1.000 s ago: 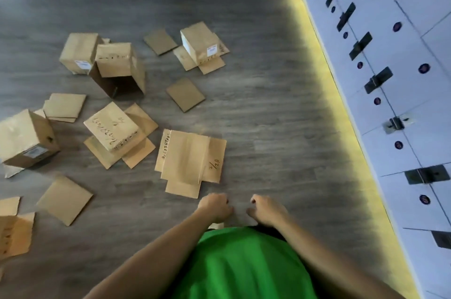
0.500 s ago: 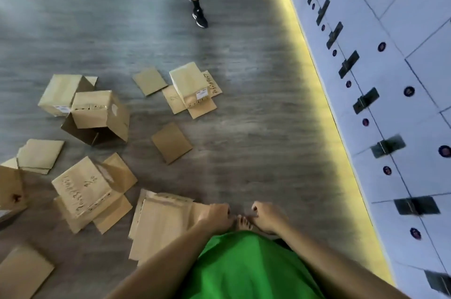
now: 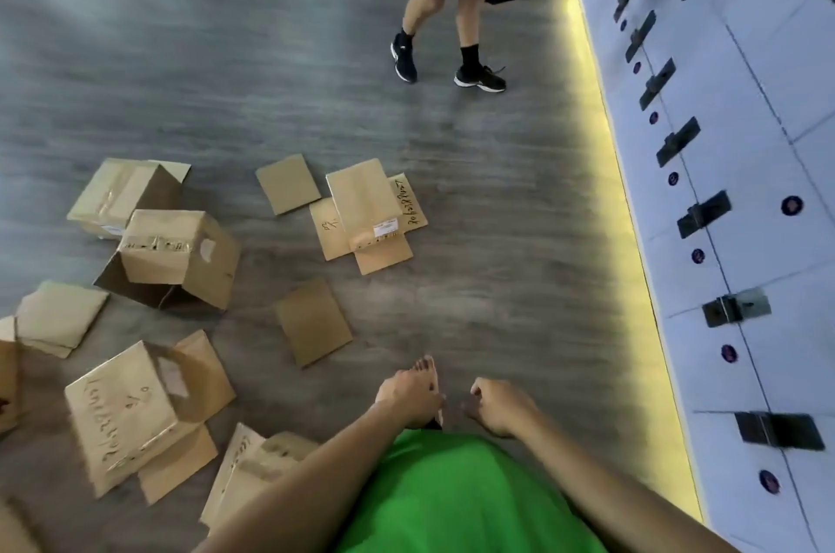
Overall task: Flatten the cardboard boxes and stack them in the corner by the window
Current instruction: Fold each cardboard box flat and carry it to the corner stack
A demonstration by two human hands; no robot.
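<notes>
Grey wooden floor (image 3: pixel 271 69) fills most of the view, with cardboard spread over its left side. One open box (image 3: pixel 176 259) lies tipped on its side, and a closed box (image 3: pixel 122 195) sits just behind it. A flattened box (image 3: pixel 368 213) lies with its flaps spread out. Loose flat pieces (image 3: pixel 314 322) rest between them. Another box with writing (image 3: pixel 131 408) sits low on the left. The left hand (image 3: pixel 413 396) and right hand (image 3: pixel 497 405) hang close together above a green shirt (image 3: pixel 452 494), fingers curled, holding nothing I can see. A bare foot (image 3: pixel 427 365) peeks out behind the left hand. Another person's legs (image 3: pixel 445 10) stand far off. White lockers (image 3: pixel 745 191) line the right.
</notes>
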